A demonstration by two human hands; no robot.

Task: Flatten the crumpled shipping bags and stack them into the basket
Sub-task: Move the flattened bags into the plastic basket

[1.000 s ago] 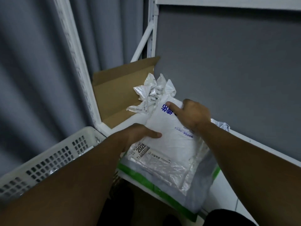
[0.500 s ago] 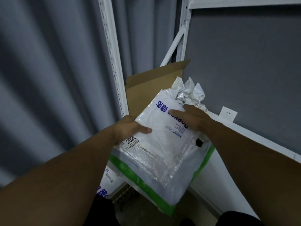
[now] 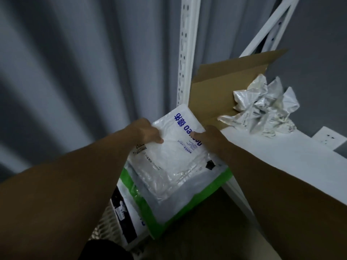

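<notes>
Both hands, left hand [image 3: 148, 133] and right hand [image 3: 210, 136], pinch the flattened bags [image 3: 169, 162] at opposite edges (keeping them flat) over the basket [image 3: 105, 220].

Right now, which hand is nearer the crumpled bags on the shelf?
Right. The right hand grips the flattened stack's far edge just short of the crumpled bags; the left hand holds the opposite edge, farther away.

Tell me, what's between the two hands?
In the head view, the left hand and right hand grip opposite edges of the white bag; its blue-printed face spans the gap.
</notes>
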